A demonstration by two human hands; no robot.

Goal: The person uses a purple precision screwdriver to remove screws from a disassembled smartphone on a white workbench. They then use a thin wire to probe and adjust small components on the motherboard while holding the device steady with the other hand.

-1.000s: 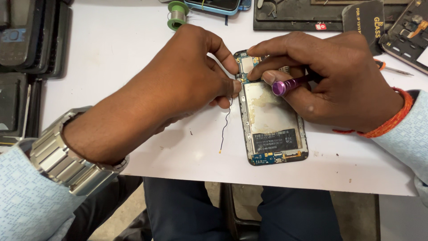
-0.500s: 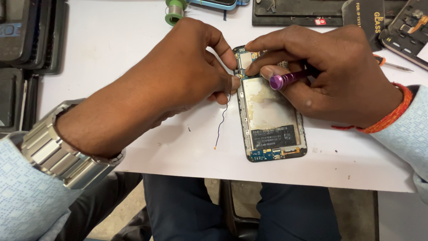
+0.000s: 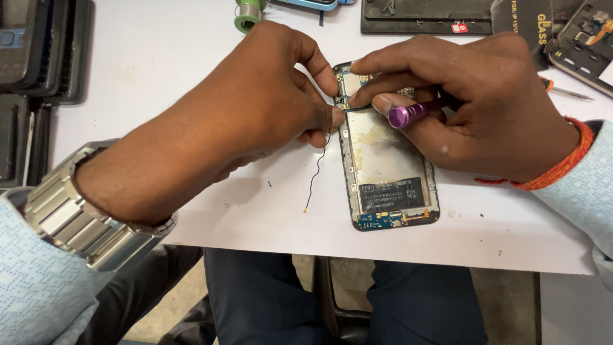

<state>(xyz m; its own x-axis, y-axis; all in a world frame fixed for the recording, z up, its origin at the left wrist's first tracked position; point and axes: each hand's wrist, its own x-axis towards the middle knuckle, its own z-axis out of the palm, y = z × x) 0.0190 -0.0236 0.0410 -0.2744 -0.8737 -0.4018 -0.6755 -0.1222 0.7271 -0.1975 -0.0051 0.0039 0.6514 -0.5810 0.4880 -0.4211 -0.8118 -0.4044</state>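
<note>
The opened phone (image 3: 388, 172) lay on the white surface (image 3: 159, 83) beneath both hands. The left hand (image 3: 255, 108) pinched its upper edge by a thin wire (image 3: 317, 176); the right hand (image 3: 472, 102) gripped a purple screwdriver (image 3: 415, 114), apparently working a top-board screw, which calls for steady pressure.

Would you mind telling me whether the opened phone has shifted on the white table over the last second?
No. The opened phone lies as before, its bottom end just as near the table's front edge, with the thin black wire still beside it.
</note>
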